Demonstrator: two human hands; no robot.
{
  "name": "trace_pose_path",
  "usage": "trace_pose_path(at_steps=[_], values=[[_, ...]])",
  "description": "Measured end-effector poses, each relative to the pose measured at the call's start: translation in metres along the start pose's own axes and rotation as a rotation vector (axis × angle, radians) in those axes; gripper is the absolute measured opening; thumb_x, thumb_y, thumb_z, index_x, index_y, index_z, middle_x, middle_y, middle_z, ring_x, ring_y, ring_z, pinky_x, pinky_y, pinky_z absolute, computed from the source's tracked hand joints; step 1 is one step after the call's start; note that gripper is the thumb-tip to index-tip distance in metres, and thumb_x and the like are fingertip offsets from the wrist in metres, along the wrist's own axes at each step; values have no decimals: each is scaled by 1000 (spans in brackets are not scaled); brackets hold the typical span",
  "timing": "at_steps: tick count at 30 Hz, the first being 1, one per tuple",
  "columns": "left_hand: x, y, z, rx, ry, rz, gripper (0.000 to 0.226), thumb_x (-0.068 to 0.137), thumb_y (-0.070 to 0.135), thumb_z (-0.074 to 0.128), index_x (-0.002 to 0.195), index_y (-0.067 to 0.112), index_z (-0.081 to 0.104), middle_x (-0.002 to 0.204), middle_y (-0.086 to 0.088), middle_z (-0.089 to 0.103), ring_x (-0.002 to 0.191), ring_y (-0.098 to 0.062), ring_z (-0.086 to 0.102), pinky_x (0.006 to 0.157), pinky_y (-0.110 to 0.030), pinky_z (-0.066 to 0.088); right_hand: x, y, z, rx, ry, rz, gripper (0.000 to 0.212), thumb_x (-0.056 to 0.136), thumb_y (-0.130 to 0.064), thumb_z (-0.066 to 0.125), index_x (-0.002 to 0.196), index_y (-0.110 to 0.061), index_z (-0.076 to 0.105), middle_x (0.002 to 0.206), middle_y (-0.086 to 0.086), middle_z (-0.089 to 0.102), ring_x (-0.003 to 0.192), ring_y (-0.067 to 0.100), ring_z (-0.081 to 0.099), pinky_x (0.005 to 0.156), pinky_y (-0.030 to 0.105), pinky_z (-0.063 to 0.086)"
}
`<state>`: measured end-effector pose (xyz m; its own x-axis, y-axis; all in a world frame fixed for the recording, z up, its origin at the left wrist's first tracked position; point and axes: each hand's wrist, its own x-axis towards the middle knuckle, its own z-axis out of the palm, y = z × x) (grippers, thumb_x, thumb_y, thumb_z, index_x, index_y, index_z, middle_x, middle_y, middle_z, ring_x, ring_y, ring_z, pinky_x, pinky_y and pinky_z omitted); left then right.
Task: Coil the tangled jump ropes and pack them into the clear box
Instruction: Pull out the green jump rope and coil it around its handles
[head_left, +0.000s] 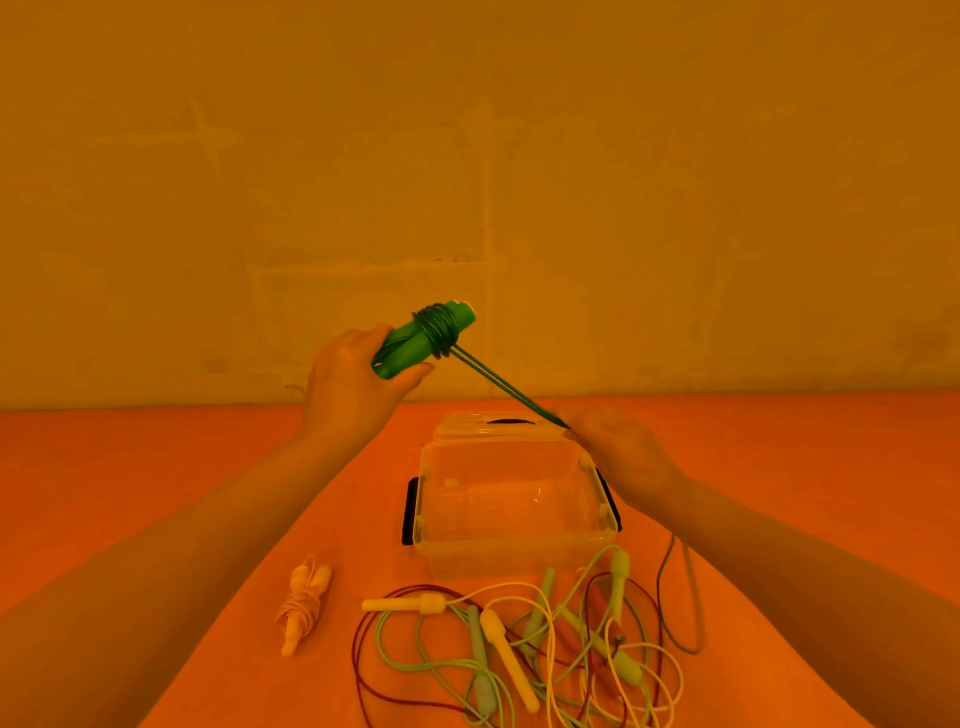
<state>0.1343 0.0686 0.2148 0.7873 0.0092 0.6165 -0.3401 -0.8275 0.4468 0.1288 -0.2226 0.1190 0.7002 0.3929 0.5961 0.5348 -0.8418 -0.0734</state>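
Roughly a third done, I'd judge: one pale rope bundle (304, 603) lies coiled on bench (156, 467), clear box (511, 499) holds nothing yet, several ropes (545, 639) tangled at near edge. Left hand (353, 379) grips green handles (423, 338), cord half wound; right hand (621, 447) pinches the taut cord (506, 389) above box.

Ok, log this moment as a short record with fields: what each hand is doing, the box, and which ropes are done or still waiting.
left hand: holds green handles, cord wound round them
right hand: pinches green cord, pulled taut
box: clear, open, nothing inside; lid behind it
coiled rope: pale, on table left of box
tangle: several ropes knotted in front of box
table: orange
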Motion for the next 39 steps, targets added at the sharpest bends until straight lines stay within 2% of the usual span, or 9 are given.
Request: trace_pose_path(at_steps=[3, 8, 13, 18, 22, 28, 33, 37, 39], values=[[5, 0, 3, 30, -42, -106, 40, 78, 45, 73, 100, 11, 65, 83, -9, 59, 76, -24, 54, 64, -39, 44, -4, 1, -2, -212, 133, -271, 31, 88, -20, 45, 119, -15, 52, 82, 5, 62, 70, 22, 55, 56, 27, 36], [7, 10, 11, 38, -97, -241, 38, 78, 44, 74, 101, 15, 67, 83, -6, 63, 74, -22, 57, 59, -35, 45, -3, -13, -13, -197, 238, -557, 18, 96, -15, 50, 112, -10, 56, 88, 6, 60, 77, 21, 46, 66, 32, 34], [1, 20, 19, 375, -138, 113, 45, 82, 45, 68, 112, 12, 60, 100, -11, 59, 95, -28, 54, 72, -34, 38, 4, -34, -43, -100, 239, -654, 16, 99, -15, 49, 112, -7, 55, 87, 8, 66, 73, 24, 53, 60, 36, 44], [-10, 37, 25, 396, -191, 211, 45, 85, 46, 63, 118, 16, 56, 107, -6, 57, 102, -25, 51, 81, -34, 36, 22, -41, -83, -66, 278, -735, 21, 101, -13, 42, 112, -4, 58, 88, 12, 69, 79, 24, 52, 68, 34, 42], [-23, 57, 30, 400, -193, 371, 50, 81, 43, 68, 121, 14, 56, 110, -7, 58, 105, -29, 51, 81, -35, 32, 51, -45, -111, -61, 288, -758, 30, 103, -13, 37, 104, -1, 64, 83, 16, 68, 63, 29, 58, 56, 36, 47], [-40, 74, 35, 293, -138, 717, 56, 54, 35, 88, 96, 6, 66, 84, -10, 65, 72, -30, 60, 66, -35, 33, 83, -23, -122, -76, 180, -661, 23, 104, -22, 37, 104, -9, 56, 79, 13, 64, 66, 29, 58, 57, 36, 48], [-43, 64, 30, 106, -83, 802, 51, 75, 40, 69, 114, 8, 60, 101, -9, 64, 84, -23, 54, 70, -31, 31, 78, 6, -110, 20, 17, -447, 38, 92, -34, 49, 96, -4, 72, 81, 9, 67, 74, 28, 59, 59, 35, 49], [-42, 56, 25, 6, -144, 846, 49, 79, 43, 59, 118, 13, 56, 107, -6, 64, 93, -19, 51, 73, -34, 36, 68, 13, -99, 263, -163, -180, 28, 88, -32, 60, 99, -11, 73, 85, -21, 59, 78, -9, 51, 70, 27, 42], [-43, 52, 22, -47, -156, 790, 51, 78, 44, 62, 119, 15, 57, 109, -5, 64, 94, -20, 55, 74, -40, 40, 66, 12, -93, 355, -198, -81, 19, 88, -21, 63, 101, -11, 73, 91, -16, 61, 83, -10, 52, 76, 20, 41]])
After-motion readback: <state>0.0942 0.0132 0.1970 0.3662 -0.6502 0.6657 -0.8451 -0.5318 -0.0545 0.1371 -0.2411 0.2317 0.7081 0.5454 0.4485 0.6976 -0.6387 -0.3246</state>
